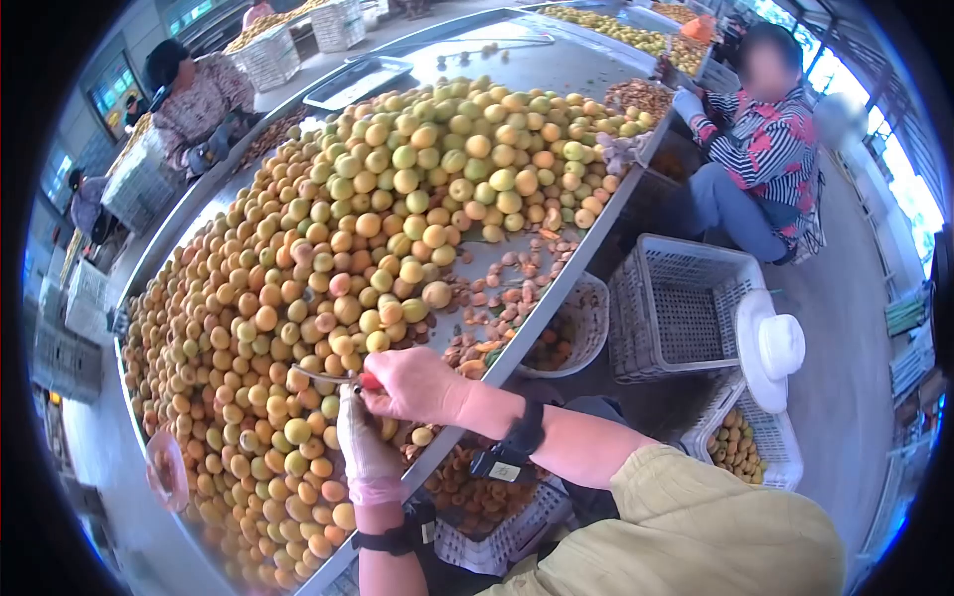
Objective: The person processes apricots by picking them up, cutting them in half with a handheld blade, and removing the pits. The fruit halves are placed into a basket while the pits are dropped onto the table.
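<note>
My right hand (422, 385), bare, is closed around the red handle of a small knife (323, 374); its thin, curved metal blade points left over the fruit. Just below and touching it, my left hand (366, 442) wears a pale glove, its fingers curled. What it holds, if anything, is hidden behind the fingers. Both hands are above the near edge of a metal table (556, 343), beside a large heap of yellow-orange apricots (298, 298). Brownish pits (497, 298) lie scattered on the table to the right of the heap.
Below the table edge stand a crate of apricot halves (487, 502), a round white basket (581, 328), a grey crate (686, 308) and a crate of apricots (785, 452). A white hat (770, 348) rests on crates. Co-workers sit at right (760, 149) and far left (204, 104).
</note>
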### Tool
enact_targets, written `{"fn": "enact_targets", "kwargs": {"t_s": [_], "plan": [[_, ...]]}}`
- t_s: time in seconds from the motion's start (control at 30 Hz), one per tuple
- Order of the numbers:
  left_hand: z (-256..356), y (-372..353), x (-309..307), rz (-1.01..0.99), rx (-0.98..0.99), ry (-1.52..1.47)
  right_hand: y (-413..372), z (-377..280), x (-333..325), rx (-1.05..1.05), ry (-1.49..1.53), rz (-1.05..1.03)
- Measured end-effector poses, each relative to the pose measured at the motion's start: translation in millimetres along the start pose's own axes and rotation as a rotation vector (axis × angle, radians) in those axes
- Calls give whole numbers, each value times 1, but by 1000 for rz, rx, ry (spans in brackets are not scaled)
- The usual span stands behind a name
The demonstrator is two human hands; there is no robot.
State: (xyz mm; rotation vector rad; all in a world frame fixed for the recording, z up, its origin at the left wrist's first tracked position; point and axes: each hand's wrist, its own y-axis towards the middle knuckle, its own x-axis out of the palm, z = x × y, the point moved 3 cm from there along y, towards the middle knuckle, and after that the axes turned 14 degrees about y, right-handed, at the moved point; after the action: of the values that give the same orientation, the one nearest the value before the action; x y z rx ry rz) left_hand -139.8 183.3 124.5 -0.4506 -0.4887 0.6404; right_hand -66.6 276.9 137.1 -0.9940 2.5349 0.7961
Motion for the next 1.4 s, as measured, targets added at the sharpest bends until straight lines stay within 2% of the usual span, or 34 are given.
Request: {"fn": "enact_targets", "kwargs": {"t_s": [0.1, 0.17, 0.2, 0.3, 0.33, 0.37, 0.43, 0.47, 0.5, 0.53, 0.57, 0.6, 0.63, 0.67, 0.7, 0.73, 0.77, 0.8, 0.83, 0.9, 0.93, 0.97, 1.03, 1.1, 1.17, 1.27, 1.4], "plan": [[-10, 3, 2, 43, 72, -49, 3, 1, -2, -15, 46, 21], [-8, 3, 2, -92, 89, -68, 3, 1, -5, 23, 97, 28], [1, -8, 15, -8, 53, -51, 2, 0, -6, 34, 149, 53], [-1, -5, 9, -70, 129, 6, 3, -4, -13, 59, 249, 69], [-1, -5, 8, -71, 150, 18, 4, -6, -17, 48, 254, 66], [-6, 1, 0, -163, 149, 8, 4, -8, -17, 37, 265, 62], [-11, 5, -2, -152, 239, 49, 3, -4, -14, -39, 233, 93], [-12, 4, -3, -124, 154, -27, 3, -3, -14, -50, 182, 110], [-14, 9, -6, -93, 274, 52, 3, -2, -11, -62, 142, 119], [-11, 10, -3, -129, 608, 422, 1, -4, -2, -82, 192, 112], [-6, -7, -11, -135, 164, -46, 1, -5, 3, -103, 236, 107], [-6, 3, 3, -148, 268, 32, 4, -2, -7, -127, 196, 263], [-14, 9, -1, -115, 238, -51, 7, 4, -21, -143, 149, 420], [-9, 3, -2, -125, 176, -81, 9, 20, -24, 4, 384, 473], [0, -4, -1, -143, 120, -116, 11, 24, -34, 307, 857, 432], [5, -7, -1, -154, 98, -150, 14, 27, -41, 368, 1076, 489], [11, -8, -2, -171, 79, -182, 17, 27, -47, 399, 1077, 499], [15, -10, -2, -129, 66, -189, 15, 30, -48, 454, 1022, 436], [16, -8, -5, -181, 51, -296, 14, 32, -48, 505, 962, 376], [25, -13, -9, -174, 50, -277, 17, 30, -44, 391, 404, 188], [26, -13, -11, -170, 54, -282, 15, 21, -45, 378, 244, 100], [27, -13, -13, -192, 57, -280, 15, 24, -43, 373, 243, 94], [29, -17, -17, -213, 67, -282, 17, 28, -44, 353, 398, 239], [32, -25, -20, -234, 177, -163, 14, 33, -56, 351, 404, 265], [29, -24, -24, -247, 187, -200, 9, 35, -68, 336, 380, 339], [25, -21, -33, -151, 369, -32, 1, 38, -87, 311, 304, 437], [34, -36, -37, -157, 421, 60, -20, 45, -108, 344, 374, 532]]}}
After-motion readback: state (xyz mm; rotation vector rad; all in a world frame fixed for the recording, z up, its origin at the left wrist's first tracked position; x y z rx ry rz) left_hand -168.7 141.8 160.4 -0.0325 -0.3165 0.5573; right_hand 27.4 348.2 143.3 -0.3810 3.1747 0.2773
